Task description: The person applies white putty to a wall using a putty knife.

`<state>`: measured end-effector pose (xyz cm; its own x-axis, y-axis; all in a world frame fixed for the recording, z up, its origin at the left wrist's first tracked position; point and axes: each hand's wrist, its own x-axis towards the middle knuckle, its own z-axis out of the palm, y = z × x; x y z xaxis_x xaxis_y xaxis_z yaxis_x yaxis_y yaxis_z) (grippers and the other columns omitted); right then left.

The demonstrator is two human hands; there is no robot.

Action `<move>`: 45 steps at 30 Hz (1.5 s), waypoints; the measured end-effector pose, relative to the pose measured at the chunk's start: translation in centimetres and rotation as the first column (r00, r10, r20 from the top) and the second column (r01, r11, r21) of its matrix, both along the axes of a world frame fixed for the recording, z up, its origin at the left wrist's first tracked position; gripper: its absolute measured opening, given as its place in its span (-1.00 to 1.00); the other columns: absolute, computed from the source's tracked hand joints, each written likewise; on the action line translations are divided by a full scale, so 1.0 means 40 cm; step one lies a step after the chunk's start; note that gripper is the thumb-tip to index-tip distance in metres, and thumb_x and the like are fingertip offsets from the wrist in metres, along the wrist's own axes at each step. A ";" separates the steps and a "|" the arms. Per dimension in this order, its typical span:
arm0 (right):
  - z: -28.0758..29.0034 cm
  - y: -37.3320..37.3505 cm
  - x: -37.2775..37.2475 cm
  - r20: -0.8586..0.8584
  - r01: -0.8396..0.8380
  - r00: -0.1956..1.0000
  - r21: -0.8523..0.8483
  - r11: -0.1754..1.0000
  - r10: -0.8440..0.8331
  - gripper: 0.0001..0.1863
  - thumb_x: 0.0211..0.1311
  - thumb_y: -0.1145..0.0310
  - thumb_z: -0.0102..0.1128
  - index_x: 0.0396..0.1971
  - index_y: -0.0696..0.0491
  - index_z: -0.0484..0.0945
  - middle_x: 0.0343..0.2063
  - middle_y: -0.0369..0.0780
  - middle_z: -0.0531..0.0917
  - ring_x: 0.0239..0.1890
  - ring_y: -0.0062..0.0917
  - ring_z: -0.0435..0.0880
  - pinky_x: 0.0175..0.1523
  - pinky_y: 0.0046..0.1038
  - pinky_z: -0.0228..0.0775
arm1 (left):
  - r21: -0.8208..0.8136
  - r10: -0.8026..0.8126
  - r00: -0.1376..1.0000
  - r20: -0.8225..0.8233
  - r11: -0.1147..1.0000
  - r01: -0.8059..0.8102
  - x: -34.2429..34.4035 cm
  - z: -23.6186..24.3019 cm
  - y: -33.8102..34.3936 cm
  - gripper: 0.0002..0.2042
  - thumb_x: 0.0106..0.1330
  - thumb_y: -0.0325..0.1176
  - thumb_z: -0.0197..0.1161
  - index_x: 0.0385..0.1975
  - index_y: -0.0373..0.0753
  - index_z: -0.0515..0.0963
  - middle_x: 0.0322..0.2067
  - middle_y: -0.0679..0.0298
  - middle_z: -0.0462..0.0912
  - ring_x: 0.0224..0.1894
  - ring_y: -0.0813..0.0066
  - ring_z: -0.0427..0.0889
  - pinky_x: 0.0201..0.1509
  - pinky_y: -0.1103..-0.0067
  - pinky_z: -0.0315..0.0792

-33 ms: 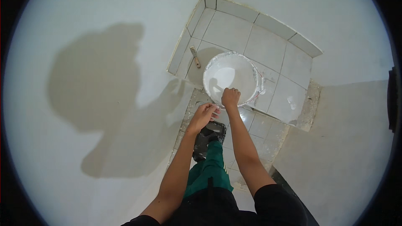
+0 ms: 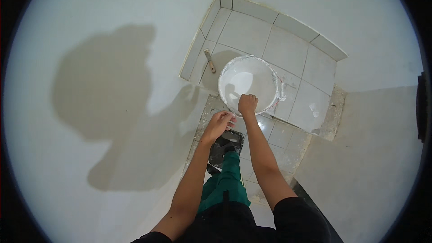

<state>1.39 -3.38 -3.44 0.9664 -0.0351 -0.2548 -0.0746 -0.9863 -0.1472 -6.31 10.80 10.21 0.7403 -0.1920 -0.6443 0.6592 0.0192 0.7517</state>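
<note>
A round white bucket [image 2: 265, 78] of white paste stands on the pale tiled floor in a corner. My right hand [image 2: 247, 104] is curled over the bucket's near rim with its fingers closed. A dark streak runs from it into the paste; I cannot tell whether that is a tool or a shadow. My left hand [image 2: 219, 123] hovers just left of the rim, below my right hand, closed on a small flat pale thing [image 2: 232, 117]. Both forearms come in from the lower edge.
A scraper with a wooden handle [image 2: 209, 61] lies on the tiles left of the bucket. My dark shoe [image 2: 225, 146] and green trouser leg [image 2: 227, 180] are beneath my hands. White walls close in on the left and back, with a tiled skirting [image 2: 279, 18].
</note>
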 end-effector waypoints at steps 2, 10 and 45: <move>-0.022 0.018 0.020 -0.009 -0.011 1.000 -0.020 1.000 0.011 -0.86 0.09 0.41 0.13 -0.42 0.02 0.67 -0.28 -0.09 0.66 -0.09 -0.26 0.57 0.01 -0.24 0.30 | 0.014 0.008 1.000 -0.026 1.000 -0.008 -0.001 -0.011 0.014 -0.70 0.46 -0.15 0.01 -0.16 -0.25 0.55 -0.25 0.29 0.66 -0.27 0.52 0.64 -0.19 0.60 0.45; -0.013 -0.093 -0.055 0.288 0.246 0.822 0.598 0.763 -0.491 -0.86 0.20 0.40 0.15 -0.39 0.12 0.64 -0.30 -0.07 0.71 -0.46 -0.36 0.64 -0.40 -0.29 0.44 | 0.004 0.069 0.997 -0.039 0.998 -0.069 -0.024 0.020 0.003 -0.72 0.44 -0.19 0.03 -0.17 -0.29 0.53 -0.28 0.27 0.67 -0.33 0.54 0.62 -0.25 0.63 0.44; 0.685 0.044 -0.266 -0.458 0.391 0.886 0.655 -0.647 0.072 -0.55 0.53 -0.08 -0.29 -0.32 -0.05 0.44 -0.76 -0.44 0.28 -0.73 -0.76 0.17 -0.57 -0.64 0.04 | -0.136 0.017 0.913 0.407 0.990 0.042 -0.023 0.420 -0.035 -0.62 0.46 -0.12 0.11 0.01 -0.32 0.57 -0.58 0.42 0.58 -0.67 0.77 0.44 -0.62 0.77 0.32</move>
<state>-9.24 -1.62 23.95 0.9060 0.2858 -0.3121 -0.4150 0.7446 -0.5229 -7.21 9.41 27.00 0.9291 -0.2679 -0.2551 0.2987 0.1365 0.9445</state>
